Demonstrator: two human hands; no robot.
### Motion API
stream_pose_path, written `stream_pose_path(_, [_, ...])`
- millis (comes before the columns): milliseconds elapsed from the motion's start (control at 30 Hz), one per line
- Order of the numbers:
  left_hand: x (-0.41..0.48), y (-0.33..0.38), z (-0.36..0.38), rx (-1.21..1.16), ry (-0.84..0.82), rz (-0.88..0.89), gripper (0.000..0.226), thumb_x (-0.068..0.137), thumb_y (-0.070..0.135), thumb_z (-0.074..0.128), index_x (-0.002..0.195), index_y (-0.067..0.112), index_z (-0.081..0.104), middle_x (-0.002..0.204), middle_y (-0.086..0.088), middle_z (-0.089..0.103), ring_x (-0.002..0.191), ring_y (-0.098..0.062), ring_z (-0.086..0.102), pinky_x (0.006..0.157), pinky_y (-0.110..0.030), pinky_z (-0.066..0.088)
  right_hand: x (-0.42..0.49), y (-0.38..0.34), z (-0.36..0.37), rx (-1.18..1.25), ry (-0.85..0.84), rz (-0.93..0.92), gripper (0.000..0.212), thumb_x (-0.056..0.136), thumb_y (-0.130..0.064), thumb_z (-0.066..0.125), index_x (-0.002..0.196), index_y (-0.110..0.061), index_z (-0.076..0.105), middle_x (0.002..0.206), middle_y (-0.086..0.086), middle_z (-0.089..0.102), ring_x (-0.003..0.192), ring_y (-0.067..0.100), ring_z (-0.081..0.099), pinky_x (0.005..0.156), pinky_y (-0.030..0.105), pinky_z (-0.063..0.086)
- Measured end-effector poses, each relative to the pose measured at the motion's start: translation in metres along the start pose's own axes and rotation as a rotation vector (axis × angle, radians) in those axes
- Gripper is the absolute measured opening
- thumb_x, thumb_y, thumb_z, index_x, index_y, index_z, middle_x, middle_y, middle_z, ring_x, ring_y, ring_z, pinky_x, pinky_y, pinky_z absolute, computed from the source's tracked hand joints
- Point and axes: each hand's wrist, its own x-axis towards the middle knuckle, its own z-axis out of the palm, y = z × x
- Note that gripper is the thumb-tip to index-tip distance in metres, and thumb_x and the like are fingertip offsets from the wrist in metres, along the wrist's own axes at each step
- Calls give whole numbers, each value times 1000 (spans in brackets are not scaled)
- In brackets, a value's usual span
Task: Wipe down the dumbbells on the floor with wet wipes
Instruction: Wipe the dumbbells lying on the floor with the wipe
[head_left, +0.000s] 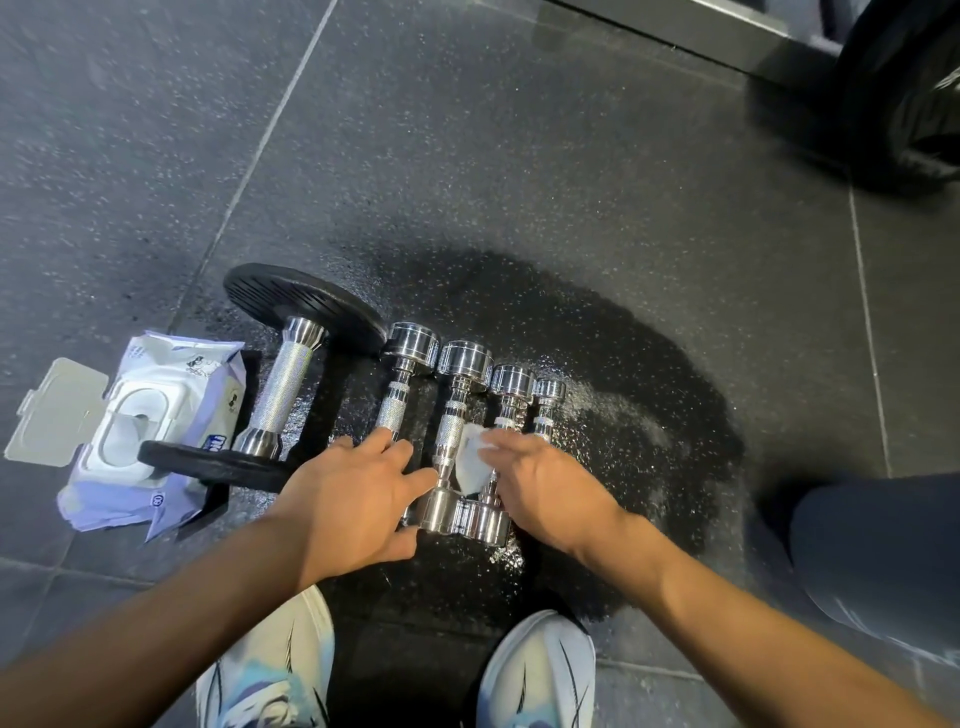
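Lower centre of frame: four chrome dumbbells (457, 364) laid side by side, touching. Left hand (353, 483) spread flat, fingers straight, on the leftmost one's handle. Wipe (474, 457) pinched in right hand (545, 483), pressed to a middle handle. Risk: bars may be rolled apart by sideways rubbing; fingers may be nipped between heads.
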Motion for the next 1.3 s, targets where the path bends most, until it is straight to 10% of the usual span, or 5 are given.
stream_pose_path(367, [1, 1, -1, 0, -9, -7, 62, 93, 64, 39, 146, 31, 35, 135, -2, 47, 126, -23, 38, 97, -44, 44, -4, -22, 8, 685, 266, 222, 51, 105, -29, 41, 152, -12, 45, 163, 0, 36, 148, 18, 38, 122, 31, 26])
stream_pose_path(500, [0, 1, -3, -2, -6, -8, 62, 93, 63, 39, 146, 31, 35, 135, -1, 47, 125, -23, 39, 97, -44, 44, -21, -31, -18, 385, 15, 110, 46, 111, -34, 27, 150, -19, 46, 157, -5, 45, 57, -5, 50, 63, 3, 46])
stream_pose_path(800, [0, 1, -5, -8, -21, -8, 61, 94, 62, 38, 146, 31, 34, 136, -1, 46, 126, -22, 38, 99, -44, 43, 0, -12, -22, 366, 11, 164, 43, 104, -41, 26, 103, -21, 64, 93, 5, 66, 49, 6, 53, 37, 15, 40])
stream_pose_path(1000, [0, 1, -6, -2, -23, 1, 62, 95, 62, 38, 148, 31, 33, 137, -2, 46, 125, -23, 39, 98, -44, 45, 6, 11, -13, 344, 170, 337, 45, 105, -22, 30, 144, -12, 51, 158, 4, 43, 137, 21, 51, 119, 38, 36])
stream_pose_path(1300, [0, 1, -3, 4, -14, 5, 61, 95, 62, 37, 146, 30, 34, 135, -3, 47, 123, -23, 41, 95, -43, 45, -16, -26, 5, 245, 117, 447, 44, 100, -38, 26, 136, -22, 46, 124, -1, 58, 105, 19, 46, 96, 39, 36])
